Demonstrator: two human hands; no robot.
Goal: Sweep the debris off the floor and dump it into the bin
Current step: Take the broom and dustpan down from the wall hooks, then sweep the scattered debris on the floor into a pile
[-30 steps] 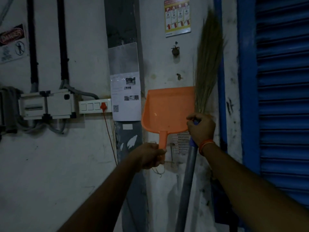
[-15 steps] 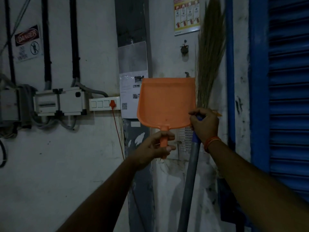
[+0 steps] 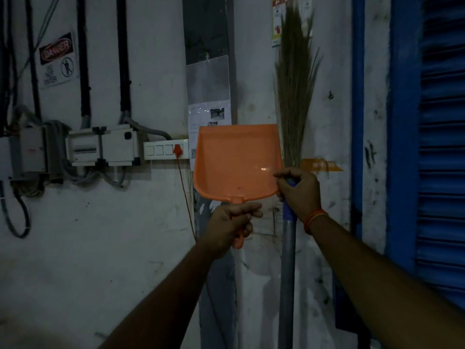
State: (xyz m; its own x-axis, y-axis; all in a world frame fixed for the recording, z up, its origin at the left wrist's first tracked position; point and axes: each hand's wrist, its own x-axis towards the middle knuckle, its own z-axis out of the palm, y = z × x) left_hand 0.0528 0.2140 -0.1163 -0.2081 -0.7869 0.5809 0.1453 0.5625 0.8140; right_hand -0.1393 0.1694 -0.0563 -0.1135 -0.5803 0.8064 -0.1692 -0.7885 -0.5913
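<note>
An orange dustpan [image 3: 236,159] is held upright in front of the white wall, pan upward, handle down. My left hand [image 3: 231,225] is shut around its handle. Right beside it stands a broom [image 3: 294,79] with its grass bristles pointing up and a grey metal pole [image 3: 286,278] running down out of view. My right hand [image 3: 299,190] grips the broom at the blue collar just below the bristles. The floor, the debris and the bin are out of view.
Electrical boxes [image 3: 100,147], a switch strip [image 3: 166,149] with an orange plug and cable, and black conduits [image 3: 123,54] cover the wall at left. A blue roller shutter [image 3: 440,152] and its blue frame stand at right. Papers [image 3: 208,117] hang behind the dustpan.
The dustpan has come off the wall and sits a little lower and closer, with my left hand now wrapped fully round its handle. My right hand stays on the broom.
</note>
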